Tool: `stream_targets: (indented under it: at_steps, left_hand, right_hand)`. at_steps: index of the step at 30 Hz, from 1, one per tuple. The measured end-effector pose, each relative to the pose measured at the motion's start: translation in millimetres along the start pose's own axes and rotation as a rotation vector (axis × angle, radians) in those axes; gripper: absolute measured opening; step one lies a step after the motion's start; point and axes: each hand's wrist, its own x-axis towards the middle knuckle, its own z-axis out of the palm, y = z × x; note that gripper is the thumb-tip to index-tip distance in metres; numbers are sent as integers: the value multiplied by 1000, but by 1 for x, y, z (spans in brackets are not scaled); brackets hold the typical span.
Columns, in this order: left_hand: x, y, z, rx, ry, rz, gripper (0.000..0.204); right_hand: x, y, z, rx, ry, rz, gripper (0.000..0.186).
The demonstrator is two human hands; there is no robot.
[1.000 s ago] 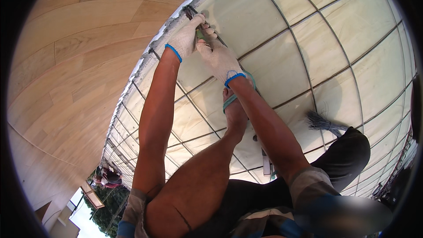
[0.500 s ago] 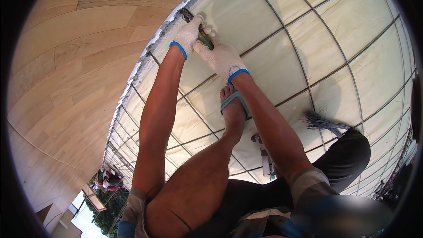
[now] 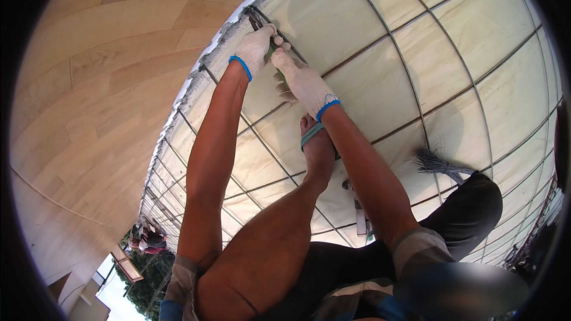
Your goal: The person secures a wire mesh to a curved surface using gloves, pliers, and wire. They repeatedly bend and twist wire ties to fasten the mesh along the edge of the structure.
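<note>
Both my hands wear white knit gloves with blue cuffs. At the slab edge, my left hand (image 3: 254,49) is closed around a green-handled tool (image 3: 273,52), whose dark metal end lies by the edge bars. Its exact kind is mostly hidden by the fingers. Just right of it, my right hand (image 3: 302,83) has its thumb beside the handle and its fingers spread below, apart from the thumb. A thin steel bar (image 3: 295,52) runs past my left fingertips. Beneath the hands lies a grid of reinforcing bars (image 3: 388,34) over pale sheeting.
Wooden formwork panels (image 3: 89,83) rise along the left. My foot (image 3: 318,148), in a green-strapped sandal, stands on the grid. A bundle of tie wire (image 3: 437,161) sticks out by my right knee. A partly hidden metal tool (image 3: 360,217) lies beneath my right forearm. Another person (image 3: 147,241) is at the lower left.
My right hand has loosened from the green handle and shifted slightly right and down, its fingers spreading. My left hand stays nearly in place on the tool.
</note>
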Motion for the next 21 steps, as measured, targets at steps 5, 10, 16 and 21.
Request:
stream_targets:
  at_steps: [5,10,16,21]
  left_hand:
    - [-6,5,-8,21,-94,39,25]
    - [-23,10,-8,107,-106,-42,33]
    - [-11,2,-8,189,48,-65,30]
    - [-9,-8,-6,96,89,-3,33]
  right_hand:
    - [4,-1,10,-134,39,-132,60]
    - [4,17,15,1253,-388,18,54]
    - [-3,12,8,758,-283,219,54]
    - [-11,-8,5,169,-96,92,69]
